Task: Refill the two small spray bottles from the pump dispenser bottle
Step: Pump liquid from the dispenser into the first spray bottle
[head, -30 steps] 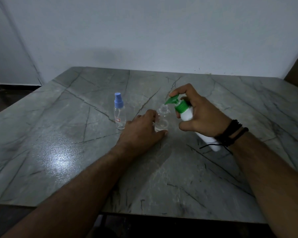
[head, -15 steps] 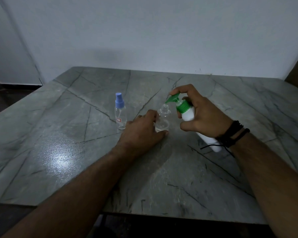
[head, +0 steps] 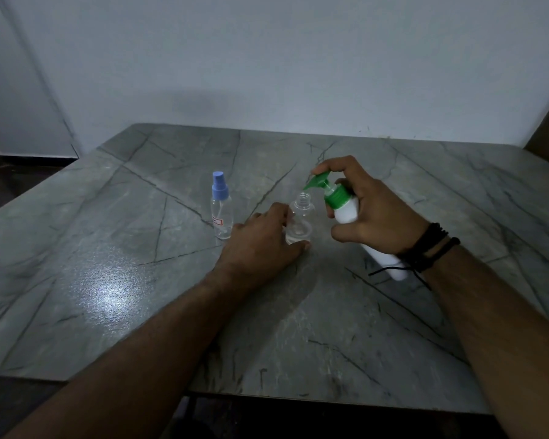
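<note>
Refill in progress, first of two bottles. Open bottle (head: pixel 299 221) stands uncapped on tabletop (head: pixel 108 280), a little clear liquid at its base, far from full. Left hand (head: pixel 260 245) holds it steady, grip curled round the lower body. Right hand (head: pixel 371 213) grips tilted pump bottle (head: pixel 346 210), forefinger on the green pump head (head: pixel 317 182), spout just above the open neck. Capped bottle (head: pixel 221 210) stands just left, blue sprayer on; looks nearly empty, judged not yet refilled. Removed sprayer not in view.

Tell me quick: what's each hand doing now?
Left hand: holds the uncapped clear plastic spray bottle.
Right hand: grips the tilted white green-topped pump dispenser bottle.
</note>
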{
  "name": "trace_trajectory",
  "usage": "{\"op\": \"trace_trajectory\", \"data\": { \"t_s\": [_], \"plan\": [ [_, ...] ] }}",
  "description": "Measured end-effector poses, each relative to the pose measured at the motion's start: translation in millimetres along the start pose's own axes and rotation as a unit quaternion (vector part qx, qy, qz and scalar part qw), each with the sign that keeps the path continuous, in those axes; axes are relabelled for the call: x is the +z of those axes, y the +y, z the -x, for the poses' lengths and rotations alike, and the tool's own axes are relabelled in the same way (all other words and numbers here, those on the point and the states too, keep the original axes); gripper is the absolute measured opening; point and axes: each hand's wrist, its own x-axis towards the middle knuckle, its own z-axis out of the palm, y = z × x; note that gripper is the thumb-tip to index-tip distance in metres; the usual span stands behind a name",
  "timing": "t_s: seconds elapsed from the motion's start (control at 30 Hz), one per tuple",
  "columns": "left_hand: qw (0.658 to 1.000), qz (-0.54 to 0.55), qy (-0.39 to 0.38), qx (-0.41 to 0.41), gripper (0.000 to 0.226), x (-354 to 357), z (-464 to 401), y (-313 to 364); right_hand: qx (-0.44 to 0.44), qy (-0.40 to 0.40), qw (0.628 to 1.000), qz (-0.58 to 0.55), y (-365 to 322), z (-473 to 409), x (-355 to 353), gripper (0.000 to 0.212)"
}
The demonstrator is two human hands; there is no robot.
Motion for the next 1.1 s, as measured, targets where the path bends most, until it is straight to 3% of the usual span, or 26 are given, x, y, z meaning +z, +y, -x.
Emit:
{"op": "trace_trajectory", "data": {
  "t_s": [1.1],
  "plan": [
    [1.000, -0.009, 0.016, 0.002, 0.059, 3.4, -2.0, -4.8, 0.001, -0.007, 1.000, -0.014, 2.2, -1.5, 0.5, 0.076]
  ]
}}
